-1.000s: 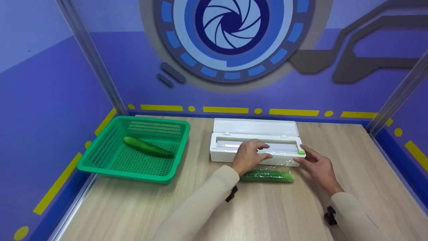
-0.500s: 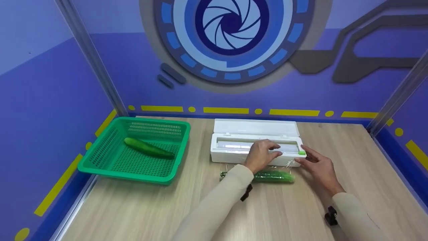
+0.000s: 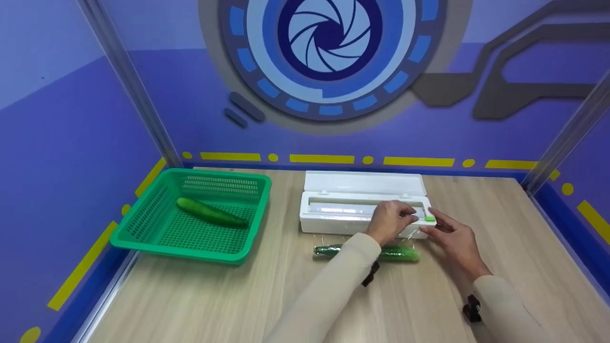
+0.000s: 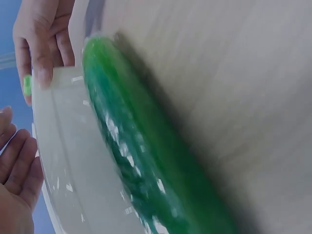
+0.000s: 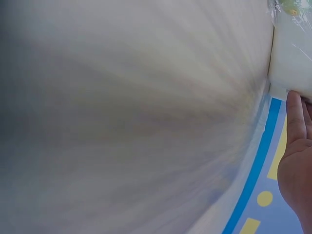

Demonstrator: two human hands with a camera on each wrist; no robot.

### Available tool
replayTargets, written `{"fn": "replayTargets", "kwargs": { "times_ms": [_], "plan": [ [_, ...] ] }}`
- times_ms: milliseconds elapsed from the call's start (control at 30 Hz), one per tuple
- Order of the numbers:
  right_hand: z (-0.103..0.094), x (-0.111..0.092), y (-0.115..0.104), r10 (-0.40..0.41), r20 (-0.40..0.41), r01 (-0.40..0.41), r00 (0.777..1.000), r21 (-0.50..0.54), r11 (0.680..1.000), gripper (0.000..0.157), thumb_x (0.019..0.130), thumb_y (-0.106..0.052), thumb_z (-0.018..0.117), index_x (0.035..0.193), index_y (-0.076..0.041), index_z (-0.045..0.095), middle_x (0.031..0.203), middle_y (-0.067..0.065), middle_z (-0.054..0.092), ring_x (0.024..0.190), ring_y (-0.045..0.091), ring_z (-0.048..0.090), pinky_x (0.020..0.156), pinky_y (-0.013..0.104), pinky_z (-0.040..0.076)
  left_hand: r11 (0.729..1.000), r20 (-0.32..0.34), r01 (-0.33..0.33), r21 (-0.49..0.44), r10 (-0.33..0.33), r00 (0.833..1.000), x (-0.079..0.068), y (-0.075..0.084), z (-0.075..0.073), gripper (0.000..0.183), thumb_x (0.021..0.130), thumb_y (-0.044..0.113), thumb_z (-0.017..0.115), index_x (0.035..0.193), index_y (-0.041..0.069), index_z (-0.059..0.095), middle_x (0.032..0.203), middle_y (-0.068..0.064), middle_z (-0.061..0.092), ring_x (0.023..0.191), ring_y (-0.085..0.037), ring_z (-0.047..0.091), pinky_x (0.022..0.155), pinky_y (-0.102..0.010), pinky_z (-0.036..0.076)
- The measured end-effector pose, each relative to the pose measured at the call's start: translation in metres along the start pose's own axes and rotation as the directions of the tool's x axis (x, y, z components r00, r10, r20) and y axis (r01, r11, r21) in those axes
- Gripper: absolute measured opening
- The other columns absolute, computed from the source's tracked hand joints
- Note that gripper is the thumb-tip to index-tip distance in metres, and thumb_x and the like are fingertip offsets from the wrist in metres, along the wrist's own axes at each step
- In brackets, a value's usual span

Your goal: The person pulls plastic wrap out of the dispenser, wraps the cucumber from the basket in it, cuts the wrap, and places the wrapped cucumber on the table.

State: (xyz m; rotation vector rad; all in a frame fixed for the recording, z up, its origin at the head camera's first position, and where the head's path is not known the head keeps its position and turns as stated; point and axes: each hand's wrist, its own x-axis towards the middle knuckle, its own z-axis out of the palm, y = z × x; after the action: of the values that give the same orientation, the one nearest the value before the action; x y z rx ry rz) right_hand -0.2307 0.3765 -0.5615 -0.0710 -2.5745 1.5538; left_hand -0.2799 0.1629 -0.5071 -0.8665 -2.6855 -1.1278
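A white cling film dispenser (image 3: 333, 226) lies with its lid (image 3: 364, 183) flipped back, the film roll (image 3: 338, 209) showing inside. My left hand (image 3: 390, 223) is over its front edge, right of the middle, thumb and forefinger apart; in the left wrist view the fingers (image 4: 19, 161) are loosely bent around nothing. At the dispenser's right end my right hand (image 3: 456, 242) grips the corner, thumb in front, beside the green slider (image 3: 430, 219). In front lies a cucumber (image 4: 146, 141) under clear film that runs to the dispenser; the left forearm hides its middle.
On the left a green plastic basket (image 3: 257, 228) holds another cucumber (image 3: 209, 213), bare of film. Behind the wooden tabletop (image 3: 228, 305) rises a printed blue wall (image 3: 267, 138), with side panels at left and right.
My left hand has slid right along the dispenser's front edge, and the cucumber's left end has come into sight. The right hand keeps its grip on the dispenser's end.
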Motion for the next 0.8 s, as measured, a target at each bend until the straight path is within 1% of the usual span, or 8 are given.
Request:
{"fn": "replayTargets", "kwargs": {
  "times_ms": [67,167,300,400,567,667,733,800],
  "plan": [
    [0.000,0.000,0.000,-0.010,-0.007,0.010,1.000,0.010,1.000,0.076,0.095,-0.043,0.080,0.158,-0.012,0.052,0.151,0.019,0.057,0.136,0.035,0.057,0.088,0.009,0.049,1.000,0.003,0.006,0.009,-0.006,1.000,0.002,0.003,0.004,0.014,0.100,0.023,0.078,0.111,0.016,0.084,0.103,0.012,0.078,0.095,0.006,0.066,0.084,-0.008,0.047],
    [0.002,0.000,0.001,-0.014,-0.017,0.015,1.000,0.057,0.998,0.074,0.094,-0.041,0.081,0.157,-0.011,0.053,0.150,0.018,0.058,0.129,0.018,0.062,0.089,0.013,0.052,1.000,0.003,0.006,0.016,-0.006,1.000,0.004,0.004,0.007,0.012,0.100,0.022,0.077,0.108,0.017,0.085,0.100,0.014,0.078,0.094,0.006,0.066,0.084,-0.009,0.047],
    [0.002,0.001,0.002,-0.023,-0.019,0.024,1.000,0.092,0.995,0.073,0.094,-0.037,0.083,0.155,-0.010,0.055,0.149,0.019,0.059,0.117,-0.003,0.062,0.089,0.016,0.054,1.000,0.001,0.013,-0.004,-0.013,1.000,0.009,0.000,0.010,0.011,0.100,0.022,0.077,0.105,0.018,0.086,0.098,0.014,0.078,0.095,0.006,0.067,0.085,-0.008,0.046],
    [0.002,0.002,0.002,-0.033,-0.022,0.035,0.999,0.069,0.997,0.072,0.095,-0.037,0.082,0.155,-0.010,0.055,0.148,0.018,0.059,0.117,-0.003,0.062,0.089,0.015,0.053,0.999,-0.006,0.030,-0.033,-0.030,1.000,0.013,-0.002,0.012,0.010,0.100,0.021,0.078,0.105,0.018,0.086,0.099,0.014,0.079,0.096,0.005,0.067,0.086,-0.009,0.045],
    [0.002,0.000,0.003,-0.033,-0.017,0.034,0.999,0.034,0.999,0.073,0.095,-0.042,0.081,0.156,-0.012,0.055,0.150,0.016,0.059,0.124,0.008,0.062,0.090,0.012,0.051,0.998,-0.027,0.036,-0.049,-0.038,0.999,0.015,-0.005,0.019,0.009,0.098,0.021,0.079,0.103,0.017,0.086,0.097,0.013,0.079,0.093,0.005,0.067,0.084,-0.009,0.045],
    [0.002,-0.001,0.004,-0.029,-0.014,0.029,0.999,0.042,0.999,0.073,0.094,-0.042,0.081,0.156,-0.013,0.055,0.150,0.015,0.059,0.127,0.013,0.062,0.090,0.013,0.051,0.999,-0.035,0.039,-0.019,-0.040,0.999,0.015,-0.005,0.023,0.009,0.097,0.025,0.080,0.102,0.021,0.087,0.096,0.016,0.078,0.091,0.005,0.065,0.083,-0.009,0.045],
    [0.002,-0.001,0.005,-0.030,-0.014,0.031,0.999,0.054,0.998,0.073,0.095,-0.041,0.081,0.156,-0.012,0.055,0.151,0.015,0.058,0.126,0.012,0.062,0.090,0.014,0.052,0.999,-0.037,0.050,0.010,-0.049,0.998,0.015,-0.003,0.026,0.009,0.097,0.028,0.080,0.102,0.025,0.087,0.095,0.019,0.076,0.090,0.006,0.063,0.082,-0.010,0.045],
    [0.002,-0.001,0.005,-0.034,-0.015,0.035,0.999,0.072,0.997,0.072,0.095,-0.039,0.082,0.156,-0.012,0.055,0.151,0.015,0.058,0.124,0.007,0.063,0.090,0.016,0.053,0.996,-0.029,0.070,0.046,-0.068,0.997,0.015,-0.002,0.028,0.010,0.097,0.032,0.080,0.104,0.030,0.087,0.096,0.022,0.074,0.089,0.006,0.061,0.080,-0.011,0.045]
  ]
}}
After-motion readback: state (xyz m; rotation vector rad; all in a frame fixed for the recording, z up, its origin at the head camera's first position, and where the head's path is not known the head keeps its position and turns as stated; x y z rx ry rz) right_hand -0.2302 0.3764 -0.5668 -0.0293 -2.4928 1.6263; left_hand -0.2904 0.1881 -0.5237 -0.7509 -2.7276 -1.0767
